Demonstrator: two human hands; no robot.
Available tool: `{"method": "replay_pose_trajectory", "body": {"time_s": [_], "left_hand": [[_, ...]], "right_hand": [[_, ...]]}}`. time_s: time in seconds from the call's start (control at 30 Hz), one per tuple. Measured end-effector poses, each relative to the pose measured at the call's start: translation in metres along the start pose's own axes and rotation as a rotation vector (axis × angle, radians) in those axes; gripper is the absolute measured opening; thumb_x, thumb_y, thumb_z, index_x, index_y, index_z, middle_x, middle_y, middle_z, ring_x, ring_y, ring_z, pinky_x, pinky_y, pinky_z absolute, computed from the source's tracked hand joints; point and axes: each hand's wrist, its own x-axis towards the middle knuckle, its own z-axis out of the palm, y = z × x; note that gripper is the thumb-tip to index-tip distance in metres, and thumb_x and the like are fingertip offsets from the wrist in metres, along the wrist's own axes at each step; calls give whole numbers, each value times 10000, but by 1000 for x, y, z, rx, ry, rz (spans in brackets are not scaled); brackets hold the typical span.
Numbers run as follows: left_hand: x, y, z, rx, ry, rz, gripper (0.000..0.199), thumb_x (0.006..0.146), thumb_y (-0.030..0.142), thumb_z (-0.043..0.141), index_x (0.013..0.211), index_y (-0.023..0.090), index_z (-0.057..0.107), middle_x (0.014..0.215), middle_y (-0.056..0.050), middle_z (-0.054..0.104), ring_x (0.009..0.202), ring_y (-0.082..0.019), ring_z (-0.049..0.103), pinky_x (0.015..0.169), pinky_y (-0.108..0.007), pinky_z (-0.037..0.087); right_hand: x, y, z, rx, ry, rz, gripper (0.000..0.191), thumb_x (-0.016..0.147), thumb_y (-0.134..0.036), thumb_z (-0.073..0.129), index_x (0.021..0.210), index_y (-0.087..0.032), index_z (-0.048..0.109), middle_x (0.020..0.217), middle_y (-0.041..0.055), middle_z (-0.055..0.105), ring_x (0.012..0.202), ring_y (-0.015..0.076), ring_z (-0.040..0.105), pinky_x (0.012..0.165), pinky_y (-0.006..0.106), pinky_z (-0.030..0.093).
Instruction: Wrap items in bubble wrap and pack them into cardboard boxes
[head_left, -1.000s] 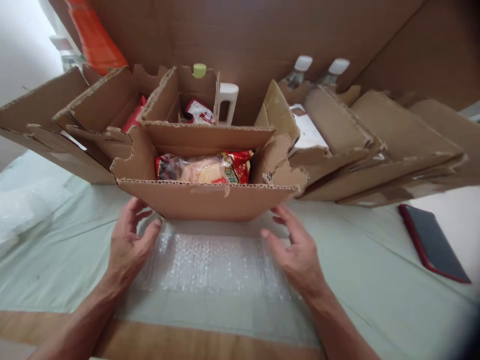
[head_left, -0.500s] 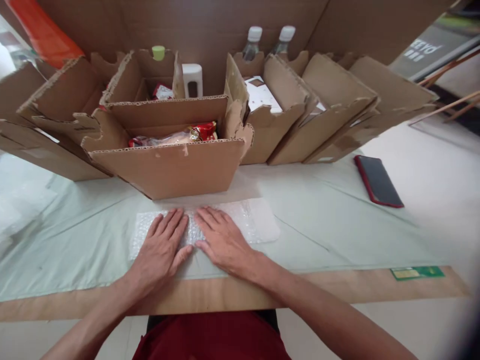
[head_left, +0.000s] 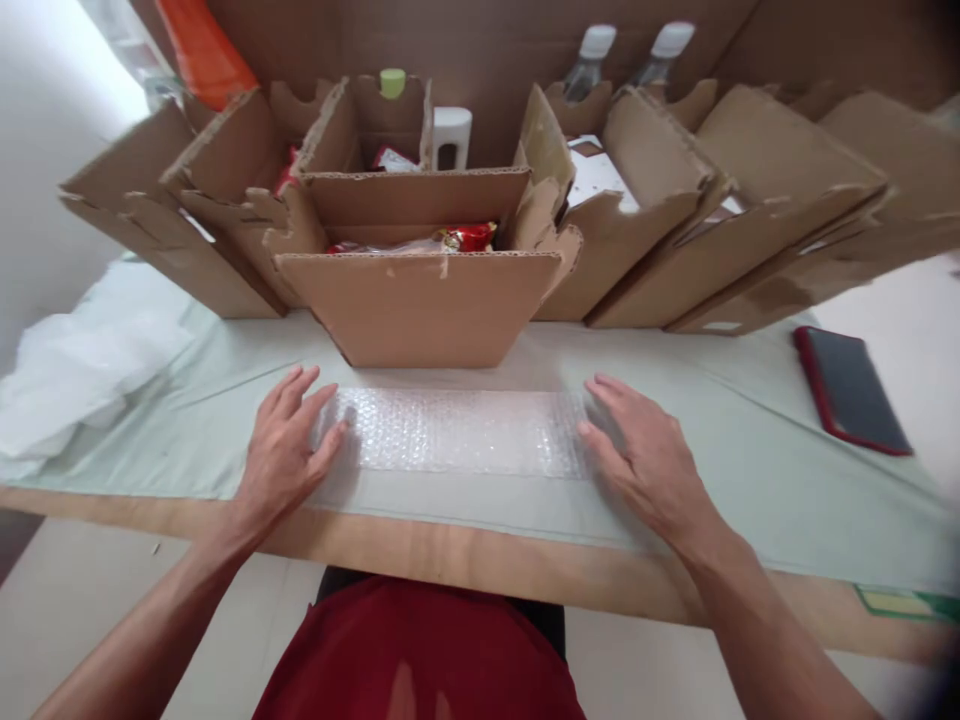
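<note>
Left hand [head_left: 281,445] and right hand [head_left: 651,455] are half-open, holding nothing, at opposite ends of the bubble wrap [head_left: 457,432]; a careless nudge could skew it.

Right of the right grip [head_left: 649,448] lies a phone [head_left: 855,388]; farther right, a green card [head_left: 900,603] on the counter [head_left: 465,542]. White plastic [head_left: 90,355] is heaped left of the left grip [head_left: 283,437]. Cartons [head_left: 420,310] stand beyond both, the front one holding a red packet [head_left: 471,237], two bottles [head_left: 583,78] at the back.
</note>
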Motion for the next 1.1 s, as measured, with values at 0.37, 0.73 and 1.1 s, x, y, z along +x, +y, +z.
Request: {"method": "replay_pose_trajectory", "body": {"time_s": [0.37, 0.73, 1.1], "left_hand": [[-12, 5, 13, -114, 28, -196, 160, 909, 321, 516, 865, 204, 615, 1309, -163, 687, 1295, -350, 607, 1070, -525, 497], [19, 94, -23, -218, 228, 358, 185, 941, 63, 535, 1023, 200, 629, 915, -33, 727, 857, -175, 684, 809, -299, 539], [125, 210, 66, -153, 253, 713, 545, 925, -10, 451, 1451, 134, 464, 1471, -199, 570, 1418, -322, 498, 1111, -512, 453]], "right_hand": [[12, -4, 6, 148, -125, -9, 243, 912, -414, 495, 887, -239, 661, 1210, 110, 735, 1132, 337, 674, 939, 539, 510], [-53, -13, -39, 422, -163, 242, 364, 937, -417, 541, 1227, -241, 672, 847, 19, 719, 735, 187, 698, 726, 316, 579], [-132, -18, -38, 585, 21, 512, 418, 954, -464, 572, 1256, -192, 668, 806, 33, 697, 653, 155, 664, 564, 222, 541]]}}
